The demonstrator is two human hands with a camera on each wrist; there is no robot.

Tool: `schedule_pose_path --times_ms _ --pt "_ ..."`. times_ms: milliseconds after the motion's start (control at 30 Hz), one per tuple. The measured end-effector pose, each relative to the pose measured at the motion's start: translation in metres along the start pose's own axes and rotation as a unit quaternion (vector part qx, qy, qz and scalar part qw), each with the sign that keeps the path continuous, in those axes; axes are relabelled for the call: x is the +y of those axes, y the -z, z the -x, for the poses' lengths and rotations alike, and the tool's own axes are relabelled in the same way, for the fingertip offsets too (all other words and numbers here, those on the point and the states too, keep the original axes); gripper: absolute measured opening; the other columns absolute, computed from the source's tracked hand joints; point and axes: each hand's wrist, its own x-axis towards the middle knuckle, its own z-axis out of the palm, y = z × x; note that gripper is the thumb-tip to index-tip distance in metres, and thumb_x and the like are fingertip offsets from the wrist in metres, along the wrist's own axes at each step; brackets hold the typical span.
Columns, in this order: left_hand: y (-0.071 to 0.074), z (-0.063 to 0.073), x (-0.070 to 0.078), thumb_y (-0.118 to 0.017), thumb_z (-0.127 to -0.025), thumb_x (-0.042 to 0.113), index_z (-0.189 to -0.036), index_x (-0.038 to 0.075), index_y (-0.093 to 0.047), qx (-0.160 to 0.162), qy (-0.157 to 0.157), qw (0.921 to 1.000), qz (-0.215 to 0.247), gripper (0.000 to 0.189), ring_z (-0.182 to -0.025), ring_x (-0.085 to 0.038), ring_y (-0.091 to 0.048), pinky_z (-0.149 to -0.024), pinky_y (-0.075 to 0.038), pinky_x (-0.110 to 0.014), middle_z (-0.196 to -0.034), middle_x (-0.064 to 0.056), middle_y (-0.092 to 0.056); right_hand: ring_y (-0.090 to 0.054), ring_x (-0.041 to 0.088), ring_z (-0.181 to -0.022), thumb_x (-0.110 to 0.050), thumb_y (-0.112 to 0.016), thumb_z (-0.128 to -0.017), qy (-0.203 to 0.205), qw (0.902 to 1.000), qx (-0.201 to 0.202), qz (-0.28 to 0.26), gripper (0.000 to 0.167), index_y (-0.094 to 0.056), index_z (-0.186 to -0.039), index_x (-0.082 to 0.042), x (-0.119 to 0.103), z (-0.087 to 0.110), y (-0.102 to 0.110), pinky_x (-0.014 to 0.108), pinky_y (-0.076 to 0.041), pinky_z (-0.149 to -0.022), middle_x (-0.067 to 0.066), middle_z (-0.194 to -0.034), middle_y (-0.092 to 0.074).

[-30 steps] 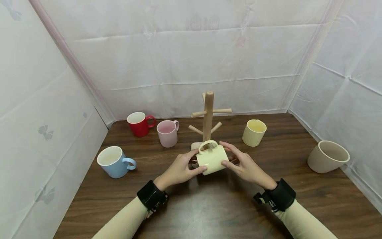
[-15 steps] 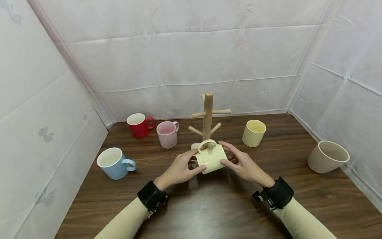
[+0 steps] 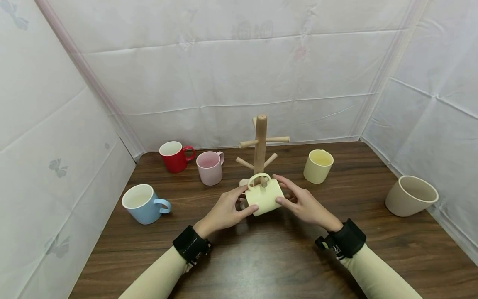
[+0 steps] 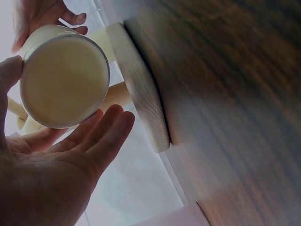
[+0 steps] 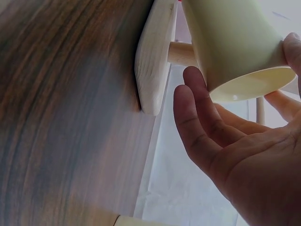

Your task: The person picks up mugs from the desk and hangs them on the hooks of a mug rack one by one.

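In the head view a pale yellow mug lies sideways in the air, its handle upward, in front of a wooden mug tree. The round end of a peg shows within the handle's loop. My left hand grips the mug's left end between thumb and fingers. At the other end my right hand holds it the same way. From the left wrist one round end of the mug faces the camera; the right wrist view shows the other end of the mug above curled fingers.
Left of the tree stand a red mug, a pink mug and a blue mug. On the right are another yellow mug and a beige cup. White sheeting encloses the brown table.
Both hands have raised the yellow mug very slightly toward the tree. The peg end now shows more clearly inside its handle. The other mugs stay put.
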Motion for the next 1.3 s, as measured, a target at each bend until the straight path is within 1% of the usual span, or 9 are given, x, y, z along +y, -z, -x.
schedule_pose_path --times_ms 167,333,500,633,867,1100,1300 --pt "-0.0002 -0.0004 -0.0007 -0.075 -0.095 0.038 -0.141 0.007 -0.057 0.001 -0.001 1.0000 -0.001 0.059 -0.107 -0.017 -0.068 -0.089 -0.058 -0.044 -0.122 -0.008 -0.069 -0.073 0.026 -0.101 -0.020 -0.063 -0.104 -0.008 1.0000 -0.002 0.003 0.064 -0.034 -0.160 -0.011 0.0000 -0.0013 0.0010 0.044 -0.059 -0.083 0.016 -0.150 -0.052" --pt "-0.0001 -0.0008 -0.0004 -0.076 -0.095 0.037 -0.140 0.006 -0.058 0.000 0.007 1.0000 0.007 0.057 -0.107 -0.018 -0.069 -0.089 -0.059 -0.045 -0.119 -0.009 -0.071 -0.073 0.024 -0.101 -0.021 -0.063 -0.104 -0.013 0.9999 -0.003 0.001 0.065 -0.033 -0.161 -0.014 0.0003 -0.0024 0.0014 0.045 -0.059 -0.083 0.015 -0.151 -0.051" --pt "-0.0001 -0.0014 0.0000 -0.075 -0.095 0.036 -0.139 0.007 -0.058 -0.003 0.014 0.9999 0.005 0.056 -0.106 -0.018 -0.070 -0.089 -0.059 -0.044 -0.118 -0.008 -0.071 -0.073 0.022 -0.102 -0.022 -0.063 -0.104 -0.016 0.9999 -0.006 0.000 0.065 -0.033 -0.161 -0.016 0.0005 -0.0031 0.0020 0.045 -0.059 -0.083 0.014 -0.153 -0.049" --pt "0.0003 -0.0017 0.0002 -0.075 -0.095 0.036 -0.139 0.008 -0.058 -0.003 0.016 0.9999 0.006 0.055 -0.105 -0.017 -0.070 -0.089 -0.059 -0.043 -0.118 -0.007 -0.071 -0.073 0.021 -0.102 -0.022 -0.063 -0.104 -0.015 0.9999 -0.008 -0.001 0.064 -0.033 -0.161 -0.017 0.0010 -0.0038 0.0030 0.044 -0.059 -0.083 0.014 -0.151 -0.051" --pt "-0.0002 -0.0023 -0.0010 -0.075 -0.095 0.036 -0.138 0.010 -0.059 -0.001 0.014 0.9999 0.008 0.053 -0.104 -0.014 -0.070 -0.088 -0.059 -0.041 -0.115 -0.004 -0.072 -0.072 0.017 -0.096 -0.020 -0.062 -0.104 -0.009 0.9999 -0.011 -0.001 0.064 -0.033 -0.161 -0.016 0.0034 -0.0057 0.0038 0.043 -0.059 -0.081 0.021 -0.143 -0.058" --pt "-0.0005 -0.0018 -0.0013 -0.075 -0.095 0.036 -0.139 0.011 -0.059 -0.002 0.018 0.9997 0.019 0.053 -0.106 -0.013 -0.070 -0.089 -0.059 -0.040 -0.118 -0.004 -0.072 -0.072 0.018 -0.097 -0.020 -0.063 -0.104 -0.002 1.0000 -0.005 0.003 0.064 -0.034 -0.161 -0.015 0.0052 -0.0059 0.0023 0.043 -0.059 -0.081 0.021 -0.143 -0.058" --pt "-0.0004 -0.0019 -0.0007 -0.076 -0.095 0.035 -0.139 0.011 -0.059 -0.004 0.019 0.9997 0.015 0.053 -0.106 -0.014 -0.070 -0.089 -0.059 -0.040 -0.119 -0.005 -0.072 -0.072 0.020 -0.100 -0.021 -0.063 -0.104 -0.007 0.9999 -0.005 0.005 0.064 -0.034 -0.161 -0.016 0.0060 -0.0050 0.0014 0.042 -0.059 -0.081 0.015 -0.149 -0.053"
